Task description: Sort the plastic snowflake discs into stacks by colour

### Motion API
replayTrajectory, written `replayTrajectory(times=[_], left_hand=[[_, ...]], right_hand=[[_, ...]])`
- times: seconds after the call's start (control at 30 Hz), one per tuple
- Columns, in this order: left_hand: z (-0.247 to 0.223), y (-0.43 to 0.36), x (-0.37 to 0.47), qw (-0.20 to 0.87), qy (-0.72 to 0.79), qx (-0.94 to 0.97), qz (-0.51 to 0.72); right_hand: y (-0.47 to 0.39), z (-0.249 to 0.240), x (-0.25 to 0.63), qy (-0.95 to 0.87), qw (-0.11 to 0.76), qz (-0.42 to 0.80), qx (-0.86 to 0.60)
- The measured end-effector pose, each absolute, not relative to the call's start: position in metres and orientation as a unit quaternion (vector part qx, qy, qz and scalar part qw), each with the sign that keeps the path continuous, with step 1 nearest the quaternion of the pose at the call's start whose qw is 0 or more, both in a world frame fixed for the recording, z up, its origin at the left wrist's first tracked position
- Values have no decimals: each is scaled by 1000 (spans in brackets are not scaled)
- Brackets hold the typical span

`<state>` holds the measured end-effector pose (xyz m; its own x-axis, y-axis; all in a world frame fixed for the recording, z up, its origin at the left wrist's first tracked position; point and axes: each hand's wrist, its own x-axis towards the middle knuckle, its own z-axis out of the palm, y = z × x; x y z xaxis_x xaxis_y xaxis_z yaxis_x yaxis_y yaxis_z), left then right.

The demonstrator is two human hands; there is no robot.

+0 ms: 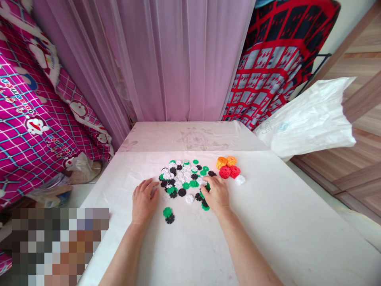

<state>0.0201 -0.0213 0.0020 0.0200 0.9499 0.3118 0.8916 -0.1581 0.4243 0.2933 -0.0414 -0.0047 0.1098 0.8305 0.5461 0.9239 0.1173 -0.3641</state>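
Lilac curtains (178, 59) are hung behind a table (268, 238) where mixed discs (185, 174) are heaped. On the left hand (145, 201), fingers are held apart from the thumb; whether a white disc (200, 180) is pinched by the right hand (218, 194) cannot be told.

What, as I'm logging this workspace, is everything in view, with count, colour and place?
Mixed discs: many, green, black and white, mid-table
Loose discs: two, green and black, nearer the person
Orange disc stacks: two, right of the mixed discs
Red disc stacks: two, just nearer than the orange
Crumpled plastic: one, whitish, beside the red
Table cover: white, floral at far end
Curtain: purple, behind
Patterned cloth: pink, left
Blanket: red, black and grey, back right
Plastic bag: one, white, right
Clear plastic: left, beyond table
Wooden panels: brown, far right
Pixelated patch: lower left, unreadable
Left hand: one, left of mixed discs
Right hand: one, at their right side
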Motion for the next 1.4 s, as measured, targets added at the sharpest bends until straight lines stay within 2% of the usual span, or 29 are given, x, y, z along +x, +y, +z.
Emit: replayTrajectory(times=[0.3,0.63,0.83,1.4], left_hand=[[7,-23,23,75,657,704,258],[10,-24,25,82,661,700,257],[8,-24,23,82,656,703,263],[8,-23,24,79,653,706,260]], right_hand=[[-41,-11,295,-655,346,-71,-668],[-59,-5,276,-648,454,-13,-611],[-75,-4,262,-679,431,47,-592],[-75,-2,254,-712,381,69,-586]])
